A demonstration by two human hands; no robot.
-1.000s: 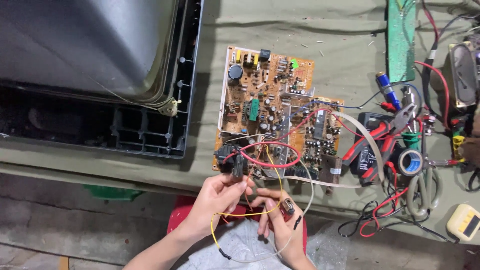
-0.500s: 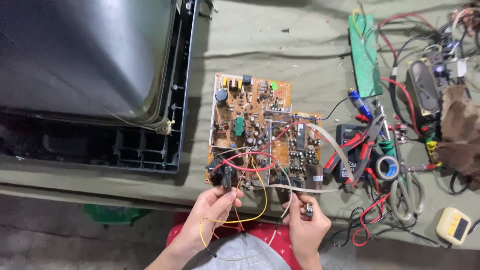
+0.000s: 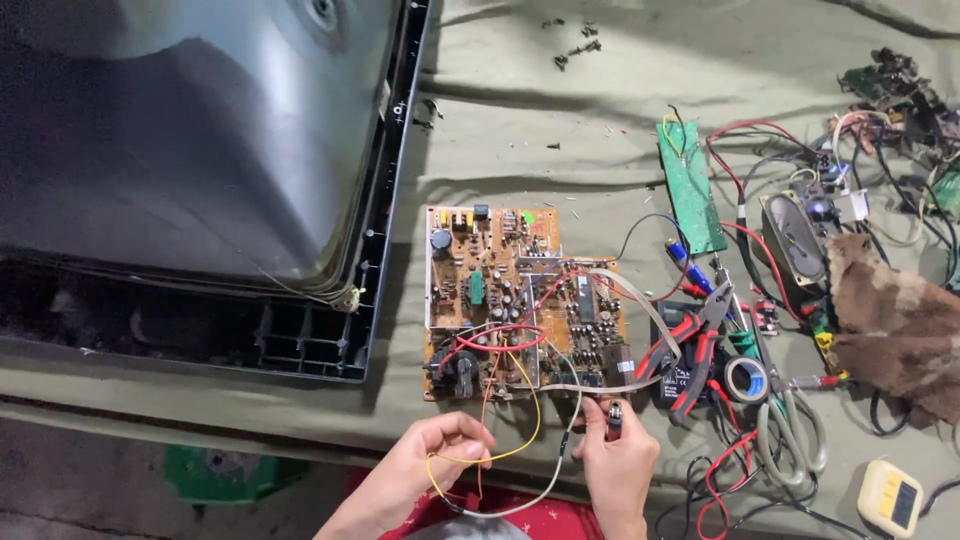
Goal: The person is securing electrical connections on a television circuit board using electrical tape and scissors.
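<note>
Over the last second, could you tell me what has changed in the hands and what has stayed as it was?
The right hand has moved out to the right, away from the left hand, and now pinches a small dark part at the circuit board's near edge. The left hand has dropped slightly, keeping hold of the yellow wire. The board, pliers, tape roll and television shell lie as before; only the camera view shifted.

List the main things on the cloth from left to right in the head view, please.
Television tube and frame → brown circuit board → green circuit board → oval speaker → brown rag.
</note>
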